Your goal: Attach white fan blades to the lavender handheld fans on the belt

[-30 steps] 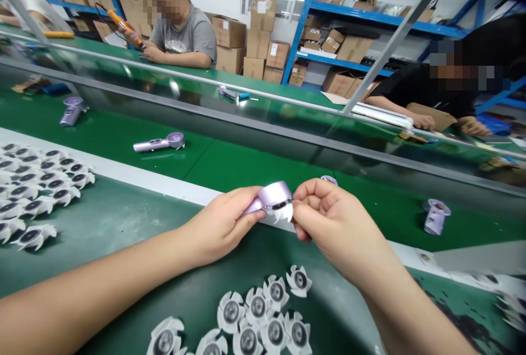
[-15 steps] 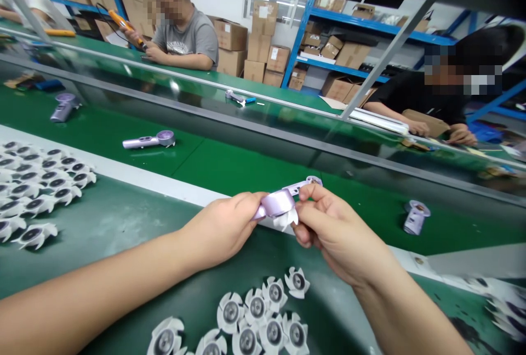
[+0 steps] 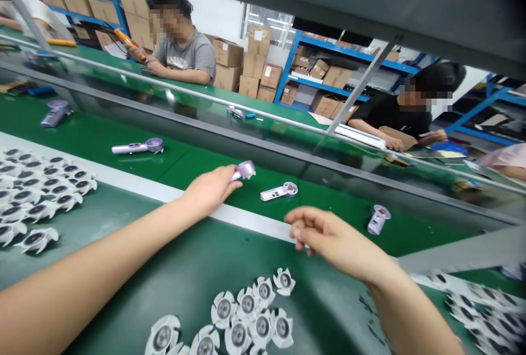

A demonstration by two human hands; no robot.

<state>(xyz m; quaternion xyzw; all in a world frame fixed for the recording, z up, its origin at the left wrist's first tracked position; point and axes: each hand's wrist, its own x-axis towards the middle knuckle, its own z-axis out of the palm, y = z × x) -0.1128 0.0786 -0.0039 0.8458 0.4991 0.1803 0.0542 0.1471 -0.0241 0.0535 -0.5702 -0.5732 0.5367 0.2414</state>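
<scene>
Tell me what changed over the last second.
The left grip has carried the held fan forward and left, over the green belt; the right grip has come away from it. Other purple fans shifted left. Unchanged: left grip on its fan, white impellers on the bench.

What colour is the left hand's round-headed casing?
Pale lilac: the round-headed casing shows best in the head view.

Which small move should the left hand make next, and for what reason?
Probably, the left hand should set the purple fan body down on the bright green strip: it holds the body out there, apparently above the surface, and similar fan bodies lie along it.
</scene>
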